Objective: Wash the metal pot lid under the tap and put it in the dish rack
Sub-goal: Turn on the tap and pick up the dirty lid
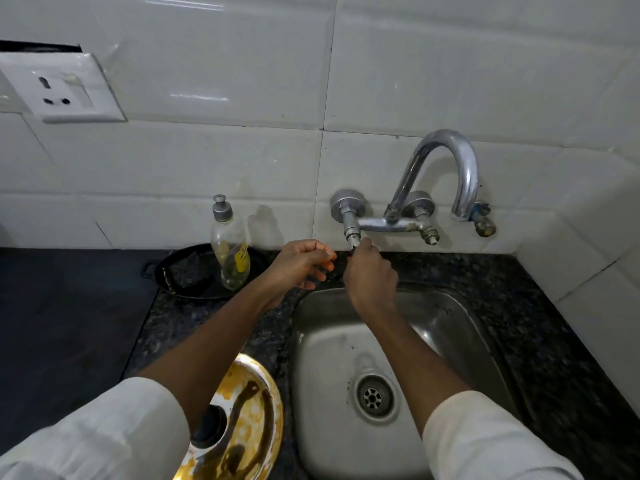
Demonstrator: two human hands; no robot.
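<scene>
text: none legible | bottle (pixel 229 244): yellow label, print too blurred to read

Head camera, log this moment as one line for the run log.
right hand on left tap valve | left hand empty | pot lid dirty, on counter | sink dry

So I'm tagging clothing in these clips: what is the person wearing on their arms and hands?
Both arms wear loose, off-white fabric sleeves, pushed up so the forearms are bare: left sleeve, right sleeve. The left hand and right hand are bare: no gloves, and no rings, watch or bracelets are visible.
</scene>
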